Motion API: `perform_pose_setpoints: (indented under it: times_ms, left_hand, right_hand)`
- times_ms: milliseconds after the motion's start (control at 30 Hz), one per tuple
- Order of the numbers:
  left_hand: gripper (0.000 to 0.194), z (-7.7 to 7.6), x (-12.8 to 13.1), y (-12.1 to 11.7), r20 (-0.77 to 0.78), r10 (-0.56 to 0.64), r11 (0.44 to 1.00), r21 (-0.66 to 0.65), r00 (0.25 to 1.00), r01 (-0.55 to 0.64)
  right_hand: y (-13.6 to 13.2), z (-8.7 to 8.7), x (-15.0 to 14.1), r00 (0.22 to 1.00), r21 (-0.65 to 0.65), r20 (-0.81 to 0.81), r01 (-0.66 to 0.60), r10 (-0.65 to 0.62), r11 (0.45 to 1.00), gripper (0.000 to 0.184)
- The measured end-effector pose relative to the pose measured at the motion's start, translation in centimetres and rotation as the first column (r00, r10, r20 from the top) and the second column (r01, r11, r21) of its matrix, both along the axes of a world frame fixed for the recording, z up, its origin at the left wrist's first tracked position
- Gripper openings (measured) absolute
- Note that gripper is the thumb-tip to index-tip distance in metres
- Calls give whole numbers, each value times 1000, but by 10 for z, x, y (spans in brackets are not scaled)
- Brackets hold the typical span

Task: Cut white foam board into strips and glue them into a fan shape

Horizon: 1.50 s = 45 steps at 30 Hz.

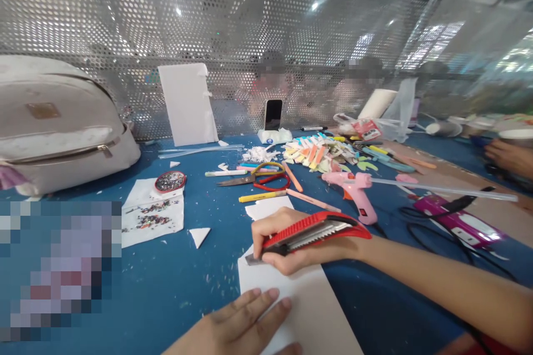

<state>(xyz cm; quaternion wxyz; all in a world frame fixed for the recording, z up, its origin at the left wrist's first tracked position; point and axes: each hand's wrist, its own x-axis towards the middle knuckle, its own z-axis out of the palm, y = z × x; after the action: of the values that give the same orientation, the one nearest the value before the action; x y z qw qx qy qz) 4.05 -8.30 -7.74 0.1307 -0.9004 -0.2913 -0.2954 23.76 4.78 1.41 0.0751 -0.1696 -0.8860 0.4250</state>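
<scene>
Left fingers on white sheet, red-rimmed dish, apparently sequins inside

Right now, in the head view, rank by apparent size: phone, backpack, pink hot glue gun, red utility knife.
1. Backpack, cut off at the left edge
2. Red utility knife
3. Pink hot glue gun
4. Phone
Apparent size only: the knife is nearer the camera than the last two, so their true order is unsure.

pale backpack, far left | phone, upright | pink glue gun | scissors | purple power strip
</scene>
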Motion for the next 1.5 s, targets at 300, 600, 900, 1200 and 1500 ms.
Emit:
perform_pose_setpoints:
  times_ms: [300, 600, 900, 1200, 1500]
  left_hand:
    - [39, 7, 3, 1, 44, 17, 999, 44, 999, -19]
    - [35, 1, 0, 5, -9, -39, 994, 106, 999, 40]
    - [37, -20, -1, 7, 55, -111, 981, 167, 992, 100]
    - [40, -37, 3, 5, 131, -109, 993, 52, 985, 103]
    - [39, -32, 1, 11, 57, -148, 975, 176, 987, 136]
  right_hand:
    - [2, 8, -12, 997, -107, 73, -15, 22, 994, 9]
    - [23, 19, -71, 944, -357, 223, -152, 242, 922, 19]
    - [17, 19, -69, 961, -326, 211, -105, 180, 940, 14]
    - [-8, 9, -54, 943, -516, -298, -29, -148, 856, 12]
    - [-15, 4, -73, 783, -689, -491, -80, -382, 720, 48]
